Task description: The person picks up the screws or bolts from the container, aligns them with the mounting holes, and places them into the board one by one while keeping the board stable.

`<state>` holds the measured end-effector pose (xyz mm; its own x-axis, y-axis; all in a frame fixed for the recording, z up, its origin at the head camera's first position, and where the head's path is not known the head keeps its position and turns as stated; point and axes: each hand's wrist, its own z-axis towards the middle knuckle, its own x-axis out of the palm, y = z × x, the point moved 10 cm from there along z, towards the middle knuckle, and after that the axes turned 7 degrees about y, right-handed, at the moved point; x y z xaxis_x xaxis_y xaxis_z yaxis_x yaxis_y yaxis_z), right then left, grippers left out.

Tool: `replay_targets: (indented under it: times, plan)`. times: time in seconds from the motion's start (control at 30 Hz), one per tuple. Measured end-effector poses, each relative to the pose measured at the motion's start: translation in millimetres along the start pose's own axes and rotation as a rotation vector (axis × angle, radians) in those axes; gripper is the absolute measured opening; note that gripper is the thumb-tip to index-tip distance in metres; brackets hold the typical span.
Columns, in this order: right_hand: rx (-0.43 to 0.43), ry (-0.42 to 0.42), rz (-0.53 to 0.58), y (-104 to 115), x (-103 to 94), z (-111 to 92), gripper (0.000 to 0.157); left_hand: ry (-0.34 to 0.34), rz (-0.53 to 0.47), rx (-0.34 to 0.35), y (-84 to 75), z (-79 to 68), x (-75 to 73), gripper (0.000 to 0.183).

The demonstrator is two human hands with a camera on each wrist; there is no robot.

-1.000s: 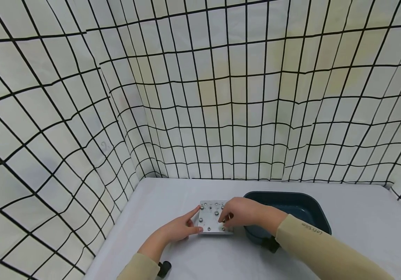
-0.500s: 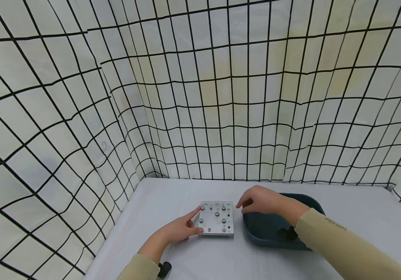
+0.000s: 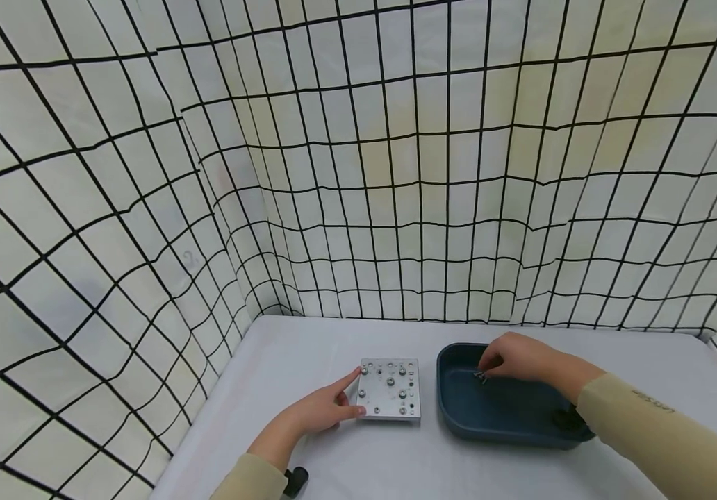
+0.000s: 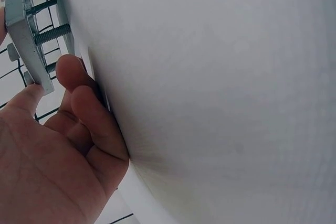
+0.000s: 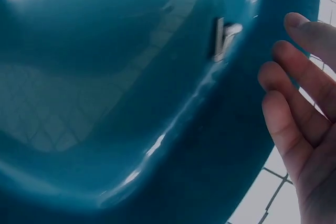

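A silver metal plate (image 3: 383, 404) with several bolt heads and holes lies on the table. At its left side my left hand (image 3: 313, 415) steadies it, index finger at the far corner and thumb at the near one. The left wrist view shows threaded bolt shanks (image 4: 52, 34) under the plate, with the other fingers curled beside them. My right hand (image 3: 524, 357) reaches over a dark blue tray (image 3: 490, 406), its fingers loosely bent. Loose bolts (image 5: 224, 40) lie at the tray's inner edge, apart from those fingers in the right wrist view.
The tray stands to the right of the plate on a white-covered table (image 3: 308, 347). Behind and to the left rise white walls (image 3: 396, 208) with a black grid. A dark wrist camera (image 3: 296, 480) sits on the left wrist.
My right hand has moved from the plate rightward over the tray, uncovering the plate's right side. My left hand has stayed at the plate's left edge.
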<state>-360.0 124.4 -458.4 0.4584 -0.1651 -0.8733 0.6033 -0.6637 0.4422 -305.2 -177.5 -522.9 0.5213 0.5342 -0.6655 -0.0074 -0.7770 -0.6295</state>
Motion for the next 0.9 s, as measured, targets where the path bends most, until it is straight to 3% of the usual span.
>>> replay_targets:
  times: [0.23, 0.9]
  plan:
    - [-0.018, 0.01, -0.075, -8, 4.0, -4, 0.011, -0.002, 0.004, -0.001, -0.4, 1.2, -1.1, 0.084]
    - [0.053, 0.078, -0.214, -24, 26.0, 6, 0.016, 0.008, 0.0, -0.014, 0.7, 0.8, -1.4, 0.085]
